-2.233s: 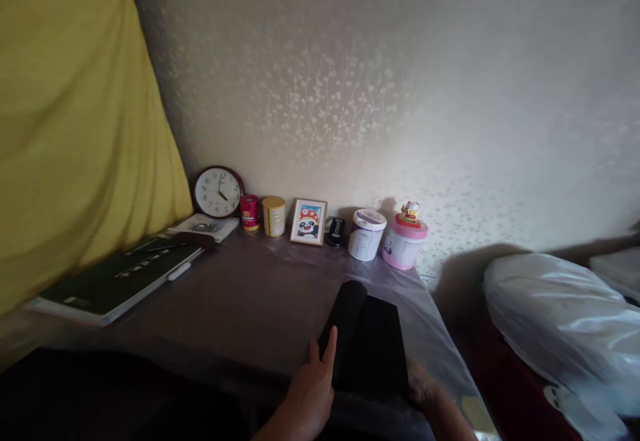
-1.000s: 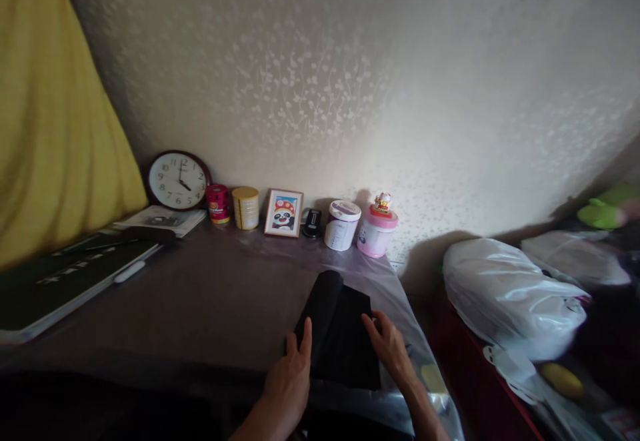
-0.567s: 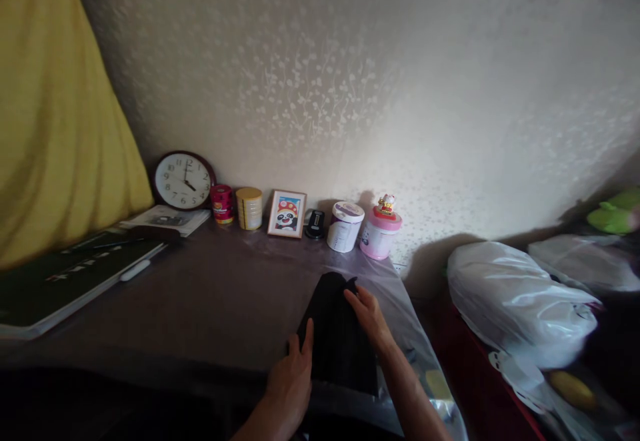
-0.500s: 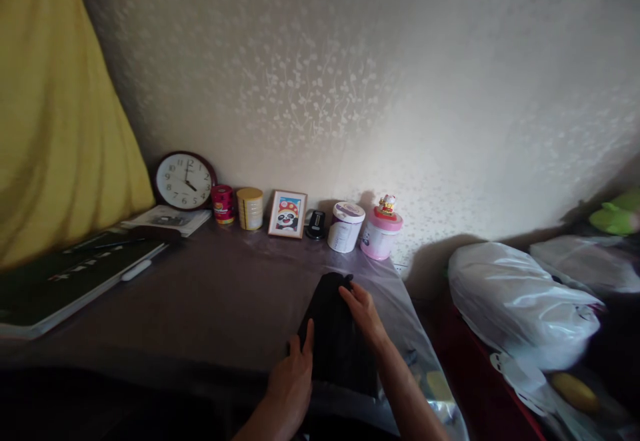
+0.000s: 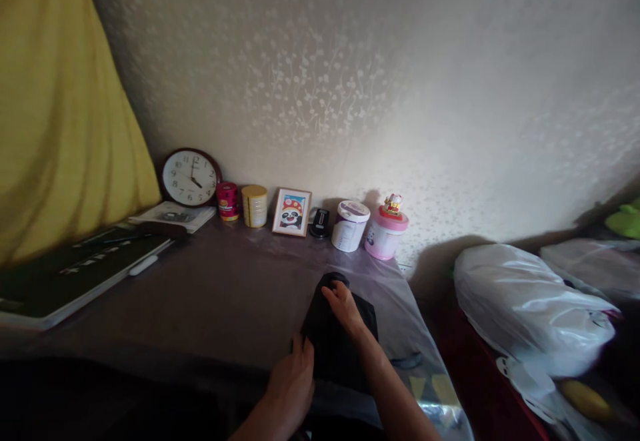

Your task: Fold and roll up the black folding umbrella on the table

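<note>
A dark, soft black cloth item [image 5: 333, 344] lies near the right front of the table; its exact kind is hard to make out in the dim light. My left hand [image 5: 294, 377] grips its lower left edge, thumb and fingers closed on the cloth. Near the upper end, my right hand [image 5: 343, 304] has its fingers curled down on the fabric, pinching a fold. Part of the cloth is hidden beneath my right forearm. A dark strap-like piece [image 5: 407, 361] lies to the right of that forearm.
Along the wall stand a clock [image 5: 191, 177], a pink tin [image 5: 228, 202], a yellow-lidded can [image 5: 255, 206], a panda picture frame [image 5: 292, 213], a white tub [image 5: 351, 227] and a pink tub [image 5: 385, 237] topped by a figurine. A green board [image 5: 75, 267] lies left; white plastic bags [image 5: 530, 301] sit right.
My right hand has moved left and inward across the top of the black cloth, whose right side now spreads wider. The left hand stays at the left edge. The view has shifted slightly.
</note>
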`<control>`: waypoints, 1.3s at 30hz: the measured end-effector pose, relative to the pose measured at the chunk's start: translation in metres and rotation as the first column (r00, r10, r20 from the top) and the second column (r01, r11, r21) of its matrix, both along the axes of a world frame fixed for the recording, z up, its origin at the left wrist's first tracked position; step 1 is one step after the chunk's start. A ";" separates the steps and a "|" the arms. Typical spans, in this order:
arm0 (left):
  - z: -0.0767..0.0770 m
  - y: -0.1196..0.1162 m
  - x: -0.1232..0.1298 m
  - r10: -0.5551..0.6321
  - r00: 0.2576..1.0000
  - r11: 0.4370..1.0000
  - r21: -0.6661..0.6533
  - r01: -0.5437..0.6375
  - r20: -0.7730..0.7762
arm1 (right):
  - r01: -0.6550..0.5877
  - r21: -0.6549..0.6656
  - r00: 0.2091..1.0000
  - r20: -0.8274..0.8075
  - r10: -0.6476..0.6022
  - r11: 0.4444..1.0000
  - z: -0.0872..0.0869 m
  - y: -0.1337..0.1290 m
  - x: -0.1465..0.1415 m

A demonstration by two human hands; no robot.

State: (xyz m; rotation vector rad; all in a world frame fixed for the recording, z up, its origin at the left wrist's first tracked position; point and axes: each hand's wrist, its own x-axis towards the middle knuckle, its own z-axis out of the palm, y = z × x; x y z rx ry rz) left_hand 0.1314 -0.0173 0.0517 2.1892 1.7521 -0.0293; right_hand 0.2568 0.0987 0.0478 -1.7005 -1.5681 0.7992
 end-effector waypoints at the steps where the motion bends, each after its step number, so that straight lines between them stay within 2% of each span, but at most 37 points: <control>1: -0.001 0.000 -0.002 -0.004 1.000 1.000 0.015 0.004 0.015 | -0.005 -0.008 1.000 0.023 0.005 1.000 0.001 0.000 -0.001; 5: -0.002 -0.002 -0.016 -0.025 0.995 0.993 0.114 0.014 0.094 | -0.004 0.003 0.998 0.070 0.004 1.000 0.001 0.000 -0.003; 8: 0.006 -0.003 -0.021 -0.031 0.993 0.984 0.179 0.010 0.112 | 0.007 0.026 0.995 0.104 -0.010 1.000 -0.002 0.001 -0.004; 10: 0.014 -0.002 -0.018 -0.050 0.992 0.960 0.278 0.016 0.117 | -0.004 0.027 0.993 0.122 0.000 1.000 -0.004 0.001 -0.004; 12: 0.020 -0.002 -0.011 -0.128 0.985 0.924 0.373 0.077 0.113 | -0.027 0.038 0.990 0.142 0.021 0.999 -0.006 0.002 -0.004; 14: 0.019 -0.002 -0.003 -0.243 0.966 0.888 0.421 0.184 0.092 | -0.040 0.061 0.987 0.160 0.030 0.997 -0.006 0.001 -0.004; 16: 0.010 -0.001 0.003 -0.312 0.948 0.855 0.452 0.253 0.060 | -0.047 0.075 0.986 0.163 0.035 0.996 -0.005 0.000 -0.004; 18: -0.005 0.001 0.006 -0.320 0.947 0.821 0.507 0.263 0.027 | -0.051 0.083 0.988 0.146 0.038 0.995 -0.003 -0.001 -0.004; 22: -0.033 0.005 0.004 -0.253 0.967 0.781 0.584 0.221 -0.028 | -0.133 0.053 0.991 0.001 0.133 0.990 -0.003 -0.002 -0.005; 26: -0.042 0.006 0.002 -0.184 0.981 0.765 0.617 0.183 -0.063 | -0.205 0.144 0.975 -0.057 0.215 0.968 -0.007 -0.007 -0.006; 29: -0.044 0.006 0.001 -0.170 0.982 0.777 0.602 0.182 -0.077 | -0.250 0.285 0.967 0.034 0.251 0.925 -0.011 -0.017 -0.006; 33: -0.051 0.006 0.003 -0.139 0.987 0.786 0.597 0.162 -0.085 | -0.380 0.479 0.921 0.276 0.275 0.791 -0.017 -0.033 0.002; 36: -0.058 0.007 0.005 -0.107 0.989 0.777 0.611 0.149 -0.104 | -0.427 0.529 0.894 0.369 0.255 0.733 -0.024 -0.034 0.012; 39: -0.063 0.006 0.007 -0.091 0.987 0.753 0.639 0.155 -0.133 | -0.436 0.538 0.876 0.437 0.204 0.721 -0.033 -0.024 0.023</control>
